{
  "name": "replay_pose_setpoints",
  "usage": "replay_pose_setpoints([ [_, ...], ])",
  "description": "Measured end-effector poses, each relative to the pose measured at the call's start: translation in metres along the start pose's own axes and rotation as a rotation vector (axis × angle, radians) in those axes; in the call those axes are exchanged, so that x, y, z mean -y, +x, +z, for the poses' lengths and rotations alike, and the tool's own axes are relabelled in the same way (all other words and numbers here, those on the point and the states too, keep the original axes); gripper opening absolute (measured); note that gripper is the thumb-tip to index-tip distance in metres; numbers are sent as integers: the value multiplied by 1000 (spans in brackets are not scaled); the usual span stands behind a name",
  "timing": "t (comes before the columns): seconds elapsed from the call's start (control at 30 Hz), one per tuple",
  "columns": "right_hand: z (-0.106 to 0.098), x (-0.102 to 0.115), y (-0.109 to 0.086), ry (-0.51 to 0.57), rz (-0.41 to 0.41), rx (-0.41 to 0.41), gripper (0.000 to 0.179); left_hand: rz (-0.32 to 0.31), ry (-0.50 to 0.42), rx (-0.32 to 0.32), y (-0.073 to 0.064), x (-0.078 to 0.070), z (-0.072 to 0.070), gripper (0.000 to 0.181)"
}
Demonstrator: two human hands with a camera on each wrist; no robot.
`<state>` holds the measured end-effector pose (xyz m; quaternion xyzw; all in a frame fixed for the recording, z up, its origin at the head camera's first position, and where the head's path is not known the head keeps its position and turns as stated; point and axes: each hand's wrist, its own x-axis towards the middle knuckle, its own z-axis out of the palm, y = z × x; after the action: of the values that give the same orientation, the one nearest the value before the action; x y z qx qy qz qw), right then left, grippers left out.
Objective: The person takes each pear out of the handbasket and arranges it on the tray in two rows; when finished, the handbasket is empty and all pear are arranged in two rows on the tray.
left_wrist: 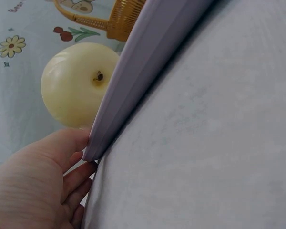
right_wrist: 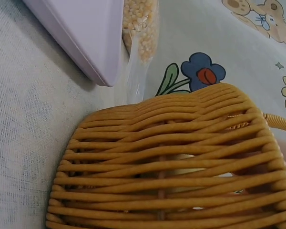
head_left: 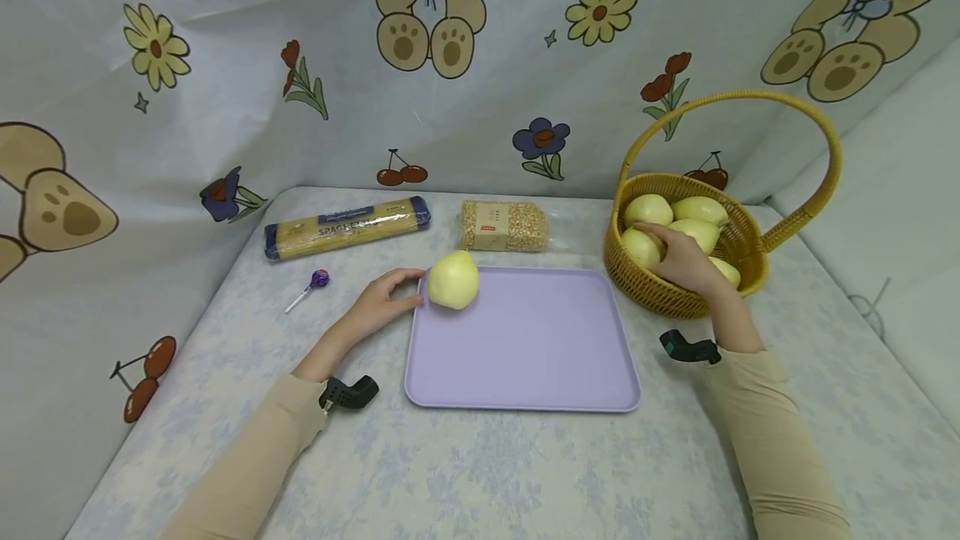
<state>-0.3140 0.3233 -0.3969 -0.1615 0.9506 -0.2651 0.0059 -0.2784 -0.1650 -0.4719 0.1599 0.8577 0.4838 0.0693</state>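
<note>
A pale yellow pear (head_left: 453, 280) sits in the far left corner of a lilac tray (head_left: 525, 348). At that corner my left hand (head_left: 381, 307) pinches the tray's rim; in the left wrist view the thumb lies above the edge and the fingers below. My right hand (head_left: 684, 261) reaches into a wicker basket (head_left: 652, 294), its fingers around a pear (head_left: 641, 248) at the basket's left side. Several more pears (head_left: 697, 232) lie around that hand. From the right wrist, the basket's weave hides most of the hand and the fruit.
Behind the tray lie a spaghetti pack (head_left: 348, 227) and a clear bag of yellow kernels (head_left: 502, 226). A lollipop (head_left: 309, 288) lies left of the tray. The basket's tall handle (head_left: 832, 161) arches above it. A printed curtain (head_left: 487, 132) hangs behind the table.
</note>
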Motion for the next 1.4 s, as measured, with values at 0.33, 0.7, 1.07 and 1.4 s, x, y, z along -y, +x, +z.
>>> replay_pose_setpoints([
  [0.33, -13, 20, -6, 172, 169, -192, 84, 0, 2, 3, 0, 1, 0, 52],
  [0.7, -14, 89, -16, 306, 163, -283, 84, -7, 6, 3, 0, 1, -1, 53],
  [1.07, 39, 140, -16, 368, 10, -179, 85, 9, 5, 7, 0, 1, -1, 53],
  [1.4, 95, 145, -2, 372, 0, -91, 83, 2, -7, 12, 2, 4, -1, 52],
])
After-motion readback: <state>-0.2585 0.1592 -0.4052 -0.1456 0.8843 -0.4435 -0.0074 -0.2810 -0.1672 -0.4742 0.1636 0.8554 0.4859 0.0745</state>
